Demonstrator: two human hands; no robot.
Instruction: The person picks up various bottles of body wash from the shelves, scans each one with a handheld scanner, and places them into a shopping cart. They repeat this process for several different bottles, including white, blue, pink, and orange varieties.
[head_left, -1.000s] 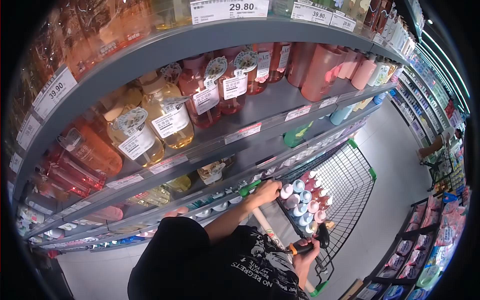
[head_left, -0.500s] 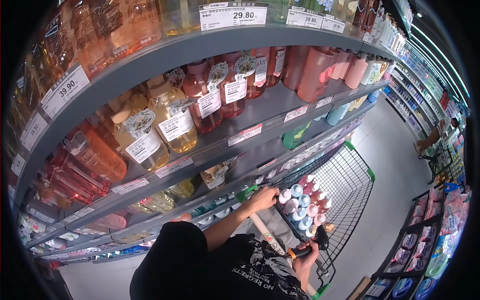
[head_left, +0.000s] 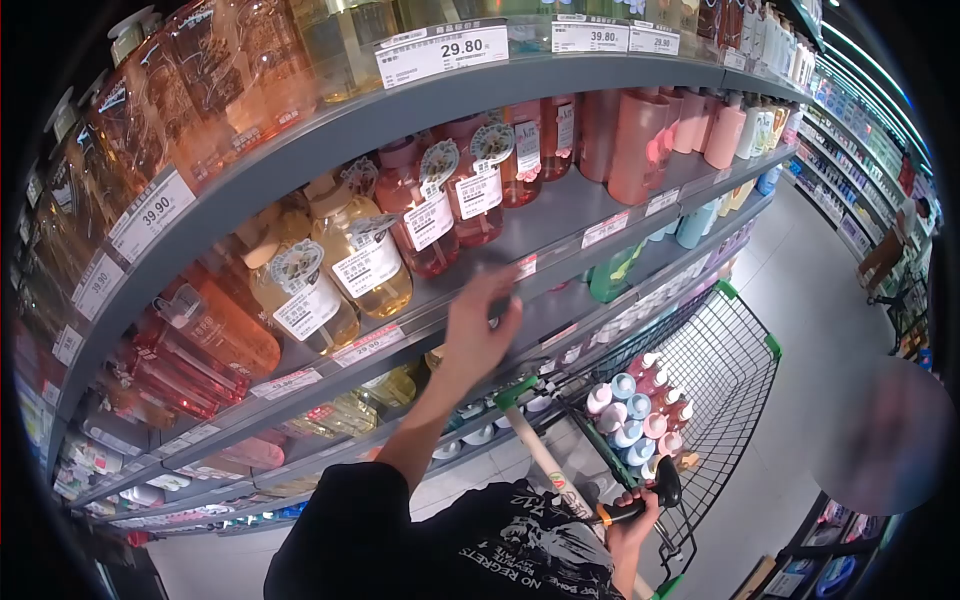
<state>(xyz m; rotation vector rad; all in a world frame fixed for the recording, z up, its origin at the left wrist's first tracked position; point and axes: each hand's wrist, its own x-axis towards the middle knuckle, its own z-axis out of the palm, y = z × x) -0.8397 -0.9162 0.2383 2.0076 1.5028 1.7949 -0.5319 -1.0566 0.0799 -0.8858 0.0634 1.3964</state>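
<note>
My left hand is raised in front of the shelf edge, its fingers apart and curved, with nothing in them. Nearest to it are red pump bottles and yellow pump bottles with white labels, standing on the shelf. My right hand is wrapped round a black and orange handled tool, beside the pale handlebar of a shopping cart. Several bottles with white caps stand grouped inside the cart, in blue, pink and dark red.
An upper shelf with price tags curves above the bottles. Orange bottles stand at the left. A person with another cart is in the far right aisle. Low display racks stand at the lower right.
My left hand has left the cart's handlebar and risen toward the shelf, its fingers opening. My right hand keeps its hold. The shelf and cart appear slightly further right in view.
</note>
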